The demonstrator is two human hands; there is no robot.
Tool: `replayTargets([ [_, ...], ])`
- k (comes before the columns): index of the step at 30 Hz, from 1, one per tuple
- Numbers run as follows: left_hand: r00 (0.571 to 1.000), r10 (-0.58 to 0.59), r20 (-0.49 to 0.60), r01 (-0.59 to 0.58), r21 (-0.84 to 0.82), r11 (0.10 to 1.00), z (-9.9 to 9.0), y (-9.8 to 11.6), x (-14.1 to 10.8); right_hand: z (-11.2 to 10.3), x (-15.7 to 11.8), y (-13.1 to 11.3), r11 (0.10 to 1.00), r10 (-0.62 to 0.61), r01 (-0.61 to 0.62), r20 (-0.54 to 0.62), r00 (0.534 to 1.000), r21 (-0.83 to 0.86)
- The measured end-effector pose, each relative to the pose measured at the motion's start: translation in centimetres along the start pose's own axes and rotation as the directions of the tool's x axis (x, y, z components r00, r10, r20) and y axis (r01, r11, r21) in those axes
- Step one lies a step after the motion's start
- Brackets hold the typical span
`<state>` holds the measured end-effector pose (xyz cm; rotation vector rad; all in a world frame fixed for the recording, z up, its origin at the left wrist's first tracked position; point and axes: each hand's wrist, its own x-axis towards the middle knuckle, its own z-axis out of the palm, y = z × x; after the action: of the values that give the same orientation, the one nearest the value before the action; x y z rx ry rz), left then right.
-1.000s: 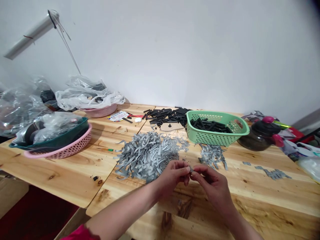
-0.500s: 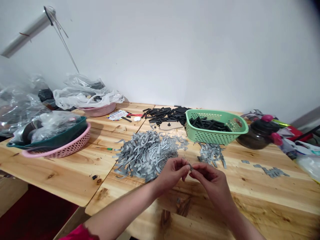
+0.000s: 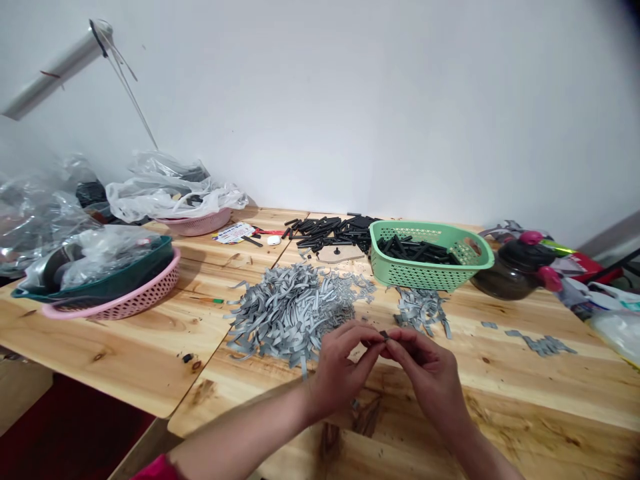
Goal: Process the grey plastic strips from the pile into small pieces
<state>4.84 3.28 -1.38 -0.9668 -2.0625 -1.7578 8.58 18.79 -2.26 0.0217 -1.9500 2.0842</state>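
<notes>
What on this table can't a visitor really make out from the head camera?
In the head view:
The small dark piece between the left hand and right hand: fingers hide most of it, and it is too small to identify.
The dark green basket's contents: hidden by a plastic bag.
The bags at right: cut off by the frame edge.

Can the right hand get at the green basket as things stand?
Probably yes. Only a low patch of grey strips lies between the right hand and the green basket, so the way looks free, though that hand is pinching a dark piece with the left hand.
</notes>
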Motion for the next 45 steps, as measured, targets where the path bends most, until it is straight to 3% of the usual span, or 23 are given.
replayTargets([
  [4, 1.000, 0.005, 0.006, -0.005, -0.010, 1.000, -0.1, 0.1, 0.2, 0.0, 0.0, 0.4, 0.996, 0.007, -0.006, -0.018, 1.000, 0.086],
  [8, 0.998, -0.063, 0.019, 0.063, -0.027, 0.998, -0.4, 0.3, 0.9, -0.3, 0.1, 0.9, 0.991, 0.014, -0.022, 0.066, 0.998, 0.133],
  [14, 0.984, -0.166, 0.064, 0.171, -0.073, 0.983, -0.4, 0.2, 1.2, 0.0, 0.2, 0.4, 0.996, 0.034, -0.039, 0.066, 0.997, 0.079],
  [21, 0.996, -0.065, 0.066, 0.063, 0.032, 0.998, -0.2, -0.1, 0.9, 0.9, -0.5, 0.1, 0.999, 0.021, -0.019, -0.057, 0.998, 0.028],
  [26, 0.998, 0.032, 0.045, -0.034, 0.033, 0.999, 0.2, 0.4, 0.3, 0.8, -0.7, 0.0, 0.997, -0.048, 0.043, -0.074, 0.996, -0.071],
  [31, 0.997, -0.058, 0.054, 0.063, -0.109, 0.992, 0.1, 1.0, 0.3, 0.2, -0.8, 0.1, 0.970, -0.144, 0.148, 0.035, 0.989, -0.193],
  [36, 0.999, 0.050, 0.014, -0.051, 0.059, 0.997, -0.5, 0.7, 0.8, 0.0, -0.6, 0.2, 0.939, -0.195, 0.206, 0.066, 0.979, -0.276],
  [40, 0.994, -0.051, 0.092, 0.042, 0.104, 0.994, -0.8, 0.7, 1.2, -0.3, -0.5, 0.0, 0.899, -0.268, 0.287, 0.104, 0.958, -0.331],
  [45, 0.964, -0.240, 0.117, 0.243, -0.020, 0.970, -1.0, 1.0, 1.4, -0.6, -0.3, 0.0, 0.768, -0.448, 0.481, 0.183, 0.875, -0.422],
])
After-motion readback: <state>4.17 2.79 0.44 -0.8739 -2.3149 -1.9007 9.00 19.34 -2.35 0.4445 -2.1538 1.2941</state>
